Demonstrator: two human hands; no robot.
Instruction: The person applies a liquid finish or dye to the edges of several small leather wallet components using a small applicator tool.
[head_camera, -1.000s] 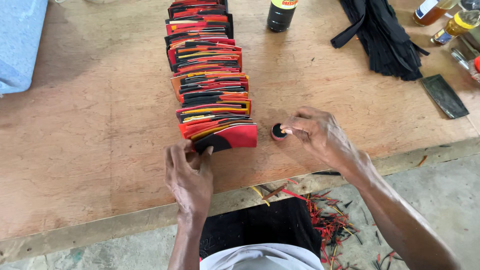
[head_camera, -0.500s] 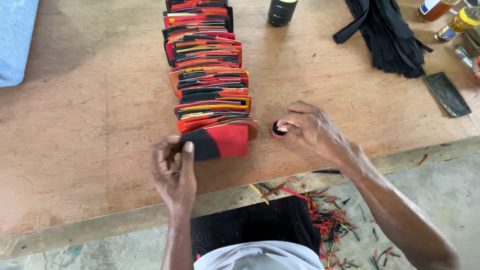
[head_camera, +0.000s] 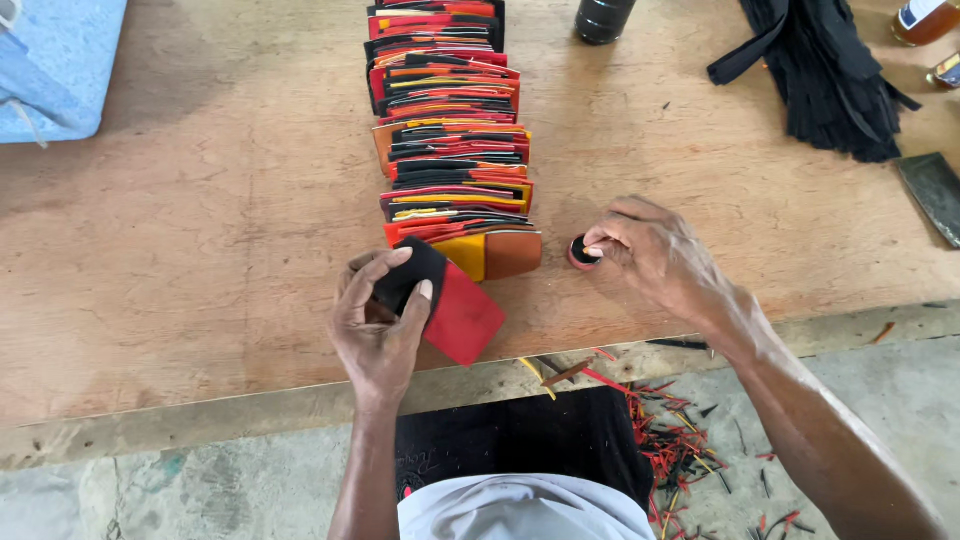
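My left hand (head_camera: 382, 322) grips a red and black leather piece (head_camera: 450, 308), lifted off the near end of a long row of stacked leather pieces (head_camera: 450, 130) in red, black, orange and yellow. A yellow and brown piece (head_camera: 495, 253) now lies at the row's near end. My right hand (head_camera: 660, 255) rests on the wooden table (head_camera: 200, 250), fingertips touching a small round red tin (head_camera: 580, 252) with a dark inside, just right of the row.
A dark bottle (head_camera: 603, 18) stands at the far edge. A black fabric bundle (head_camera: 815, 70) lies far right, a dark flat blade (head_camera: 930, 190) beside it, and jars (head_camera: 925, 20) in the corner. A blue bag (head_camera: 55, 65) sits far left. Leather scraps (head_camera: 680, 440) litter the floor.
My left hand has picked the red and black piece off the row's end and drawn it toward me, uncovering the yellow and brown piece. The right hand stayed at the tin.
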